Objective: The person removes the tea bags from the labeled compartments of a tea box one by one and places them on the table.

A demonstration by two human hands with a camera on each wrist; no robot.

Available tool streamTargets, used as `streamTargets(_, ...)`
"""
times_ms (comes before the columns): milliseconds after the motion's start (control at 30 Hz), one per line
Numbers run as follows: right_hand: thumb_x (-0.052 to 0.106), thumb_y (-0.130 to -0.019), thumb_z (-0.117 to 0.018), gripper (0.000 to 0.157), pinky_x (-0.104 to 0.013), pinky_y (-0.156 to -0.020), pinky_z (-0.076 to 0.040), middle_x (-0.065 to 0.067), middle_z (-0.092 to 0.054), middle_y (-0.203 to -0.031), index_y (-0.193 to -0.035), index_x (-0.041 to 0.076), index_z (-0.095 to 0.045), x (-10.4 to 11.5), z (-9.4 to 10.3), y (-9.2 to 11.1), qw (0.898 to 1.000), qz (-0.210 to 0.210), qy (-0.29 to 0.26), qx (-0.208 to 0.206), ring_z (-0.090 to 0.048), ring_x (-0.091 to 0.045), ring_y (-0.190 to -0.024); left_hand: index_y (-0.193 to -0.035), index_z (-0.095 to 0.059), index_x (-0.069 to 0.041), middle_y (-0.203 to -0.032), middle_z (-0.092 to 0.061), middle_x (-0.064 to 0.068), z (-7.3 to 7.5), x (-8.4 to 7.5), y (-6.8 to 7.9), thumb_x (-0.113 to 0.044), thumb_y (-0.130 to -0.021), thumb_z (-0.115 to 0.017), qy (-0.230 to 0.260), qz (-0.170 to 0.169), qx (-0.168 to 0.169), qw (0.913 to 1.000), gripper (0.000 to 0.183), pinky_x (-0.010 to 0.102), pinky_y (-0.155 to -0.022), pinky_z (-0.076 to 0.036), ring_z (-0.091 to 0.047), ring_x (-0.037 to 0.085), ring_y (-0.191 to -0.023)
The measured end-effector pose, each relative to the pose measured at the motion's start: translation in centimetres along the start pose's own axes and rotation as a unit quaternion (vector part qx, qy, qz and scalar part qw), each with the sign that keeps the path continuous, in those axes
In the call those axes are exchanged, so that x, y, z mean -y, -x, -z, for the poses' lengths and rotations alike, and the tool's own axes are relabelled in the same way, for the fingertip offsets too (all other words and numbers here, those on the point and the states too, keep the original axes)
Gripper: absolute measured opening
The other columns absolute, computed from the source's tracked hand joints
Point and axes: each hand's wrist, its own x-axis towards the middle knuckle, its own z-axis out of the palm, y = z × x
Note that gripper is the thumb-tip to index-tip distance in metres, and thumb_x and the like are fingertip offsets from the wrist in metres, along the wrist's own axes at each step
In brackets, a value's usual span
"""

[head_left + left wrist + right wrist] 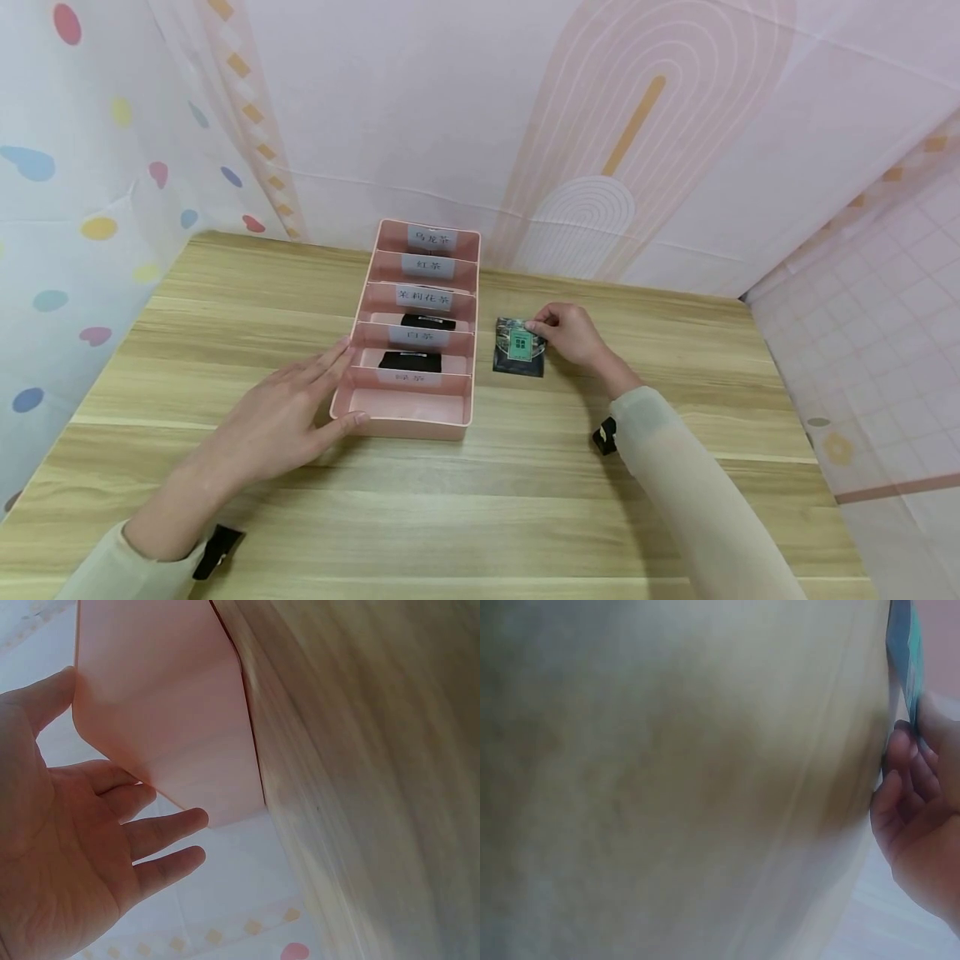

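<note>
A pink divided box (420,430) stands on the table, each compartment marked with a white paper label. My left hand (279,417) touches its near left corner, fingers fairly straight and spread; the left wrist view shows the fingertips against the pink wall (165,697). To the right of the box is a dark tea sachet (517,363) with a green label. My right hand (574,335) pinches its upper right corner between thumb and fingers. In the right wrist view the sachet (901,652) appears edge-on, partly cut off by the frame.
Dark packets lie in two compartments, one (409,362) second from the front and another (427,322) behind it. The front compartment's pale floor (408,406) shows. Beneath everything is a wood-grain table (420,517); a patterned cloth backdrop (420,108) rises along its back edge.
</note>
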Motion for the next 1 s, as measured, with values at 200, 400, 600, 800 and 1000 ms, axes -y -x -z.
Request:
streamTargets(200, 0.019, -0.101, -0.074, 0.018, -0.030, -0.067, -0.048, -0.007, -0.072, -0.088, -0.097, 0.002, -0.075, -0.4, -0.1, -0.1, 1.000, 0.000, 0.021, -0.005, -0.056, -0.017, -0.074, -0.159, -0.038, 0.005, -0.166, -0.035, 0.020, 0.0, 0.0, 0.0, -0.052, -0.101, -0.065, 0.000, 0.000, 0.000, 1.0000, 0.085, 0.065, -0.114, -0.039, -0.047, 0.046, -0.143)
streamTargets(400, 0.021, -0.101, -0.073, 0.019, -0.031, -0.067, -0.046, -0.007, -0.070, -0.086, -0.097, 0.003, -0.076, -0.3, -0.2, -0.2, 1.000, 0.002, 0.030, 0.002, -0.053, -0.019, -0.074, -0.158, -0.040, 0.005, -0.165, -0.036, 0.020, 0.1, -0.1, 0.1, -0.052, -0.100, -0.066, -0.001, -0.005, -0.005, 1.0000, 0.085, 0.064, -0.113, -0.040, -0.049, 0.046, -0.141)
streamTargets(600, 0.024, -0.102, -0.072, 0.021, -0.030, -0.064, -0.046, -0.006, -0.069, -0.084, -0.098, 0.003, -0.075, -0.6, 0.2, -0.4, 1.000, -0.008, 0.018, -0.001, -0.053, -0.018, -0.071, -0.158, -0.039, 0.004, -0.166, -0.036, 0.020, 0.1, 0.0, 0.1, -0.052, -0.100, -0.066, 0.000, -0.003, -0.003, 1.0000, 0.085, 0.064, -0.113, -0.040, -0.049, 0.045, -0.142)
streamTargets(800, 0.021, -0.101, -0.073, 0.020, -0.029, -0.062, -0.048, -0.007, -0.069, -0.085, -0.100, 0.001, -0.075, -0.7, 1.0, 0.0, 1.000, 0.014, 0.006, -0.015, -0.057, -0.019, -0.073, -0.158, -0.040, 0.005, -0.165, -0.037, 0.021, 0.1, -0.1, 0.0, -0.053, -0.100, -0.066, -0.001, -0.001, 0.000, 1.0000, 0.086, 0.064, -0.114, -0.040, -0.048, 0.045, -0.142)
streamTargets(1000, 0.021, -0.102, -0.072, 0.019, -0.032, -0.068, -0.052, -0.008, -0.070, -0.091, -0.106, 0.002, -0.073, -0.2, 1.9, 0.7, 1.000, 0.011, -0.007, -0.018, -0.061, -0.022, -0.082, -0.158, -0.040, 0.005, -0.165, -0.036, 0.021, 0.1, -0.1, 0.0, -0.053, -0.100, -0.065, 0.000, -0.001, 0.001, 1.0000, 0.086, 0.064, -0.114, -0.039, -0.047, 0.044, -0.143)
